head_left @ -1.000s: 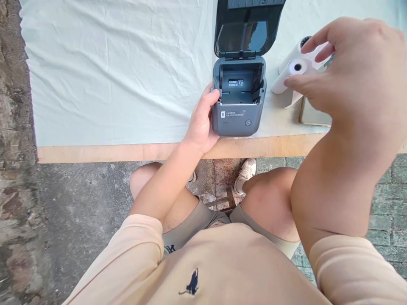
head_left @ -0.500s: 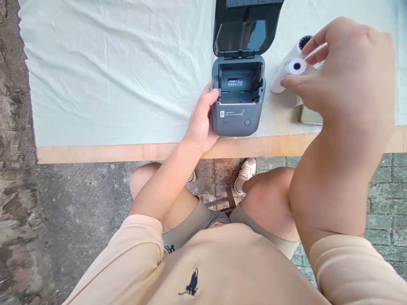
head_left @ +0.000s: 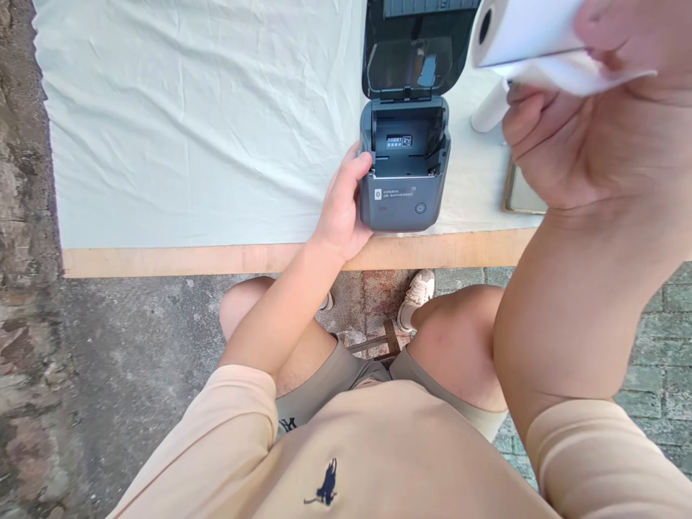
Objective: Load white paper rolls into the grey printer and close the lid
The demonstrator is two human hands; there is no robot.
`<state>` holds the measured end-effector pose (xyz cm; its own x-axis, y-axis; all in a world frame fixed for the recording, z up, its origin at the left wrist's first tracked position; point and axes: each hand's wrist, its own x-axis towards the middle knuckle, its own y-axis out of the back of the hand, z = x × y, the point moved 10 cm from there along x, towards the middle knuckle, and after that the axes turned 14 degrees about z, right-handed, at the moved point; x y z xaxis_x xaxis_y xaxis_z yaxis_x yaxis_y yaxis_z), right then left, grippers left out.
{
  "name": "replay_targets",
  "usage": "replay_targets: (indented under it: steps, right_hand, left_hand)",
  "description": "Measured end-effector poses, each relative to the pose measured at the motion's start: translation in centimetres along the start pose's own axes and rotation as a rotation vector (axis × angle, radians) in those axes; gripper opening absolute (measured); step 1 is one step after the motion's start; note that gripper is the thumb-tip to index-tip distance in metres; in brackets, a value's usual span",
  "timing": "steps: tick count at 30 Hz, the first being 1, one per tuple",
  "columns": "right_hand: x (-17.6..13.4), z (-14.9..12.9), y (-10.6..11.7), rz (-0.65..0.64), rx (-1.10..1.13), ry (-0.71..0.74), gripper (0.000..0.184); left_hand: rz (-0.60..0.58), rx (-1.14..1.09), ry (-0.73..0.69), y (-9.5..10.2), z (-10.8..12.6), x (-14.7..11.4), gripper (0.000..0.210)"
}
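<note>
A dark grey label printer (head_left: pixel 403 194) stands near the table's front edge with its lid (head_left: pixel 419 54) raised. Its paper compartment shows no roll inside, only a small printed sticker. My left hand (head_left: pixel 346 205) grips the printer's left side, thumb on the top edge. Up at the right, close to the camera, my right hand (head_left: pixel 578 137) holds a white paper roll (head_left: pixel 533 32), its dark core end facing left and a loose flap of paper hanging below. Behind that hand, a second white paper roll (head_left: pixel 489 108) lies on the cloth, partly hidden.
A pale cloth (head_left: pixel 205 130) with wrinkles covers the table, whose wooden edge (head_left: pixel 216 259) runs along the front. A flat, light panel with a brown rim (head_left: pixel 524 191) lies under my right wrist. My knees are below the edge.
My right hand has lifted one paper roll off the table, raising it toward the camera and turning it on its side. My left hand and the printer stay in place.
</note>
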<state>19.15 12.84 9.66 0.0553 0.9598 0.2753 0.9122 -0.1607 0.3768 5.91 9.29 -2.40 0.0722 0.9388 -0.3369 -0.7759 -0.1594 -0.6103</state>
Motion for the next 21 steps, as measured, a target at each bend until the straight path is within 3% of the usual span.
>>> replay_targets:
  steps: [3,5,9,13,15,17,21]
  right_hand:
    - [0.0,2.5,-0.7,0.083,0.439,-0.368,0.006]
    - [-0.2,2.8,-1.5,0.059,0.549,-0.420,0.019]
    - [-0.6,2.2,-2.2,-0.035,0.553,-0.376,0.021]
    - [-1.6,0.7,-3.3,-0.226,0.369,-0.253,0.045]
    - [-2.0,-0.1,-3.7,-0.301,0.252,-0.166,0.036]
    - [-2.1,-0.6,-3.5,-0.297,0.238,-0.123,0.028]
    - [-1.9,-1.2,-3.0,-0.240,0.383,-0.104,0.035]
  left_hand:
    - [0.010,0.003,0.010,0.1,-0.1,0.1,0.034]
    - [0.014,0.005,0.014,0.1,-0.2,0.1,0.035]
    - [0.019,0.016,0.011,0.1,-0.1,0.0,0.034]
    - [0.034,0.015,0.008,0.1,0.0,0.1,0.031]
    - [0.044,0.008,0.003,0.1,0.0,0.1,0.030]
    - [0.047,0.006,0.003,0.2,0.0,0.2,0.029]
    - [0.037,0.011,0.001,0.2,-0.1,0.1,0.031]
